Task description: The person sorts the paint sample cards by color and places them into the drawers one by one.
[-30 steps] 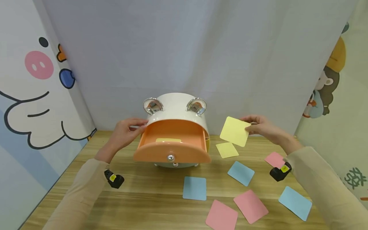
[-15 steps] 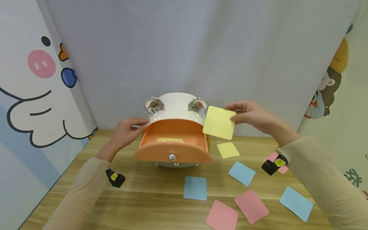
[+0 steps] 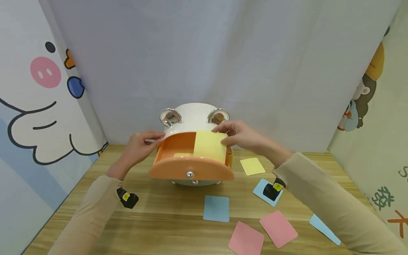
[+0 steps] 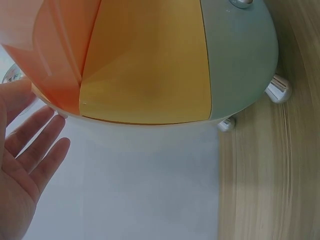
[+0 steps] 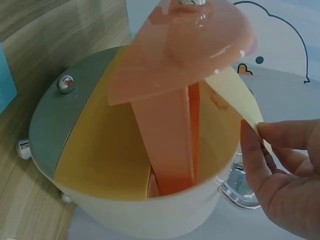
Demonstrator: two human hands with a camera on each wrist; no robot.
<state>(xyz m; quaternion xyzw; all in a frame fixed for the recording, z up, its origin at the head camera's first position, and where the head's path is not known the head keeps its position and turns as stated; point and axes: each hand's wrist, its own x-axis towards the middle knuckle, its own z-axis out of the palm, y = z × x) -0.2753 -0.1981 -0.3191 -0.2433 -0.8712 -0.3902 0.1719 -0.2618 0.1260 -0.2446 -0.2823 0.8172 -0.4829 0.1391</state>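
A small white desktop drawer cabinet (image 3: 194, 117) has its orange top drawer (image 3: 191, 168) pulled out. My right hand (image 3: 240, 136) pinches a rounded square yellow card (image 3: 210, 145) between thumb and fingers. The card's lower edge is behind the drawer front, in the drawer's right half. Another yellow card (image 3: 182, 154) shows inside the drawer, partly hidden. My left hand (image 3: 140, 145) touches the cabinet's left rim with thumb and fingertips; in the left wrist view its other fingers (image 4: 50, 162) extend loosely beside the cabinet.
On the wooden table (image 3: 153, 219) lie a yellow card (image 3: 252, 166), blue cards such as the blue card (image 3: 216, 209), and a pink card (image 3: 278, 229) by another pink card (image 3: 246, 239). A grey curtain (image 3: 255, 63) hangs behind. Two chrome ears (image 3: 170, 117) top the cabinet.
My right hand has moved left from beside the cabinet, bringing the yellow card over and partly into the open drawer. My left hand stays at the cabinet's left rim.
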